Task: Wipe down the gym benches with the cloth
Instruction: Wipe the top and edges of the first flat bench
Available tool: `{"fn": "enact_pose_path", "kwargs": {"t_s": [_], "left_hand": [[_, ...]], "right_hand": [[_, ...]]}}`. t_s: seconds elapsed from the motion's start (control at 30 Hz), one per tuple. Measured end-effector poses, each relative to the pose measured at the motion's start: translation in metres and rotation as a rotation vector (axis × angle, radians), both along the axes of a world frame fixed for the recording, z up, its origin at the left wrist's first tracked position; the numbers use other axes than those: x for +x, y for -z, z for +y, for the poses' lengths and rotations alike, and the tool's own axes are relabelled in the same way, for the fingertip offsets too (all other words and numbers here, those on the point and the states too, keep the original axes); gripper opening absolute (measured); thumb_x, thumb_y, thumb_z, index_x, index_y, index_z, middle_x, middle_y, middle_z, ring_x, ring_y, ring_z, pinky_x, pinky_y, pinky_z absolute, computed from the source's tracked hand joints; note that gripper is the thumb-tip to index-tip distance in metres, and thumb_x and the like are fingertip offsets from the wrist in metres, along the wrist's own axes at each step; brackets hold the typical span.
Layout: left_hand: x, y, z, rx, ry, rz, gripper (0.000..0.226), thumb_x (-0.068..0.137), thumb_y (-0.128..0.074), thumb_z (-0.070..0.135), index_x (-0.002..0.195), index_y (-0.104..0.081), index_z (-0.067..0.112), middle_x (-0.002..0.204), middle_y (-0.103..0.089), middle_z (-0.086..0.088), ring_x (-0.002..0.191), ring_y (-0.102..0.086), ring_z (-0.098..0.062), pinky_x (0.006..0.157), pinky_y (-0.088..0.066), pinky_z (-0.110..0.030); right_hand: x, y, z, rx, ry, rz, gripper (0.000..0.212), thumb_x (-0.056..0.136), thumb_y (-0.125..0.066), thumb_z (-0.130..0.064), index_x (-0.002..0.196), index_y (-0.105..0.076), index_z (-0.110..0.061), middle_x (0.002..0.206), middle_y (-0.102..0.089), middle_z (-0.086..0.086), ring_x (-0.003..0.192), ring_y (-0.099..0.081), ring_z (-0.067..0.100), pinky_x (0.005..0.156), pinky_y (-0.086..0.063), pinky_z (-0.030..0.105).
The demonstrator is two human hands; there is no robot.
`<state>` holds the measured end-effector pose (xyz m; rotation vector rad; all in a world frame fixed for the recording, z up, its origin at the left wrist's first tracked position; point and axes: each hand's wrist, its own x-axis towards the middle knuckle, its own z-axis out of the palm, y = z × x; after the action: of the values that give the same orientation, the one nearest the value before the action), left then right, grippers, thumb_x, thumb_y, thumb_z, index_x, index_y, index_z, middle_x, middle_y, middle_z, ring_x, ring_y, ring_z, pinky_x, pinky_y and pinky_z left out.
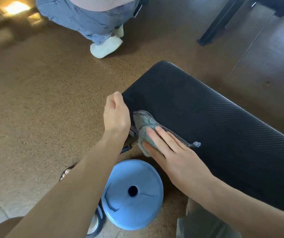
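A black padded gym bench point(206, 107) with a ribbed cover runs from the centre to the right edge. A grey-green cloth point(143, 124) with a meshed border lies on the bench's near left edge. My right hand point(168, 148) presses flat on the cloth with straight fingers. My left hand point(116, 114) is at the bench's left side edge, fingers curled down along it; what the fingertips touch is hidden.
A blue weight plate point(132, 194) lies on the brown speckled floor below the bench's corner. Another person in jeans and white shoes point(106, 46) crouches at the top. A black equipment frame point(223, 21) stands at the top right. My sandalled foot point(67, 172) shows at the lower left.
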<state>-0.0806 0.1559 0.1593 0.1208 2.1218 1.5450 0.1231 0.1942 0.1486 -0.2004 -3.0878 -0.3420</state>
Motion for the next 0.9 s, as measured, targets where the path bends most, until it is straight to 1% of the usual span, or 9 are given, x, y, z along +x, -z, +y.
{"fn": "enact_pose_path", "kwargs": {"t_s": [0.07, 0.13, 0.23, 0.37, 0.5, 0.63, 0.73, 0.83, 0.9], "left_hand": [[0.005, 0.010, 0.005, -0.006, -0.008, 0.082, 0.038, 0.107, -0.033, 0.037, 0.134, -0.053, 0.019, 0.128, -0.056, 0.003, 0.120, -0.052, -0.018, 0.103, -0.040, -0.033], [0.011, 0.020, 0.014, -0.017, -0.052, 0.154, 0.039, 0.107, -0.034, 0.031, 0.141, -0.047, 0.016, 0.138, -0.050, 0.000, 0.126, -0.047, -0.018, 0.108, -0.038, -0.034], [0.020, 0.024, 0.023, -0.037, -0.117, 0.222, 0.040, 0.107, -0.034, 0.025, 0.144, -0.043, 0.012, 0.143, -0.043, -0.003, 0.126, -0.043, -0.017, 0.098, -0.032, -0.023], [0.020, 0.029, 0.031, -0.024, -0.174, 0.252, 0.038, 0.106, -0.035, 0.023, 0.140, -0.047, 0.011, 0.139, -0.044, -0.004, 0.115, -0.046, -0.018, 0.095, -0.035, -0.026], [0.017, 0.031, 0.031, -0.049, -0.177, 0.265, 0.036, 0.107, -0.034, 0.021, 0.136, -0.050, 0.008, 0.135, -0.047, -0.006, 0.107, -0.043, -0.015, 0.088, -0.028, -0.018], [0.011, 0.032, 0.028, -0.066, -0.150, 0.261, 0.035, 0.108, -0.032, 0.020, 0.135, -0.051, 0.008, 0.133, -0.048, -0.006, 0.119, -0.047, -0.021, 0.089, -0.027, -0.016], [0.015, 0.030, 0.025, -0.078, -0.091, 0.259, 0.038, 0.109, -0.030, 0.025, 0.140, -0.046, 0.010, 0.135, -0.043, -0.002, 0.112, -0.041, -0.013, 0.089, -0.025, -0.016], [0.016, 0.032, 0.024, -0.090, -0.077, 0.256, 0.042, 0.108, -0.029, 0.029, 0.144, -0.042, 0.011, 0.143, -0.040, -0.005, 0.113, -0.038, -0.012, 0.095, -0.027, -0.023], [0.015, 0.034, 0.025, -0.088, -0.091, 0.270, 0.043, 0.107, -0.030, 0.030, 0.143, -0.043, 0.011, 0.143, -0.041, -0.006, 0.116, -0.042, -0.015, 0.098, -0.030, -0.026]], "right_hand": [[0.041, 0.003, -0.001, 0.009, 0.051, -0.032, 0.065, 0.093, -0.029, -0.007, 0.155, -0.045, -0.013, 0.166, -0.031, 0.019, 0.151, -0.033, 0.038, 0.127, -0.021, 0.046], [0.076, 0.006, 0.000, -0.002, 0.091, -0.054, 0.066, 0.093, -0.033, -0.007, 0.158, -0.039, -0.014, 0.166, -0.029, 0.019, 0.151, -0.029, 0.037, 0.127, -0.014, 0.045], [0.091, 0.007, -0.001, -0.008, 0.104, -0.060, 0.067, 0.093, -0.036, -0.008, 0.160, -0.033, -0.014, 0.167, -0.027, 0.020, 0.152, -0.029, 0.038, 0.126, -0.016, 0.048], [0.047, 0.005, 0.009, -0.069, 0.154, -0.056, 0.065, 0.102, -0.049, -0.020, 0.163, -0.028, -0.012, 0.166, -0.029, 0.022, 0.153, -0.031, 0.039, 0.125, -0.017, 0.049], [-0.025, 0.002, 0.023, -0.207, 0.227, 0.026, 0.061, 0.106, -0.032, -0.034, 0.162, -0.029, -0.011, 0.167, -0.028, 0.018, 0.156, -0.024, 0.033, 0.129, -0.013, 0.042], [-0.048, 0.001, 0.019, -0.296, 0.283, 0.088, 0.060, 0.107, -0.026, -0.034, 0.161, -0.030, -0.011, 0.169, -0.024, 0.017, 0.158, -0.019, 0.031, 0.129, -0.016, 0.043], [-0.014, 0.000, 0.008, -0.269, 0.307, 0.058, 0.059, 0.106, -0.030, -0.033, 0.162, -0.029, -0.013, 0.169, -0.026, 0.014, 0.157, -0.022, 0.028, 0.129, -0.016, 0.040], [0.052, 0.001, -0.003, -0.190, 0.350, -0.012, 0.064, 0.102, -0.052, -0.027, 0.161, -0.032, -0.011, 0.167, -0.031, 0.015, 0.154, -0.031, 0.030, 0.126, -0.022, 0.041], [0.095, 0.001, -0.010, -0.160, 0.350, -0.048, 0.062, 0.103, -0.048, -0.024, 0.161, -0.032, -0.009, 0.167, -0.029, 0.016, 0.153, -0.032, 0.032, 0.126, -0.025, 0.046]]}}
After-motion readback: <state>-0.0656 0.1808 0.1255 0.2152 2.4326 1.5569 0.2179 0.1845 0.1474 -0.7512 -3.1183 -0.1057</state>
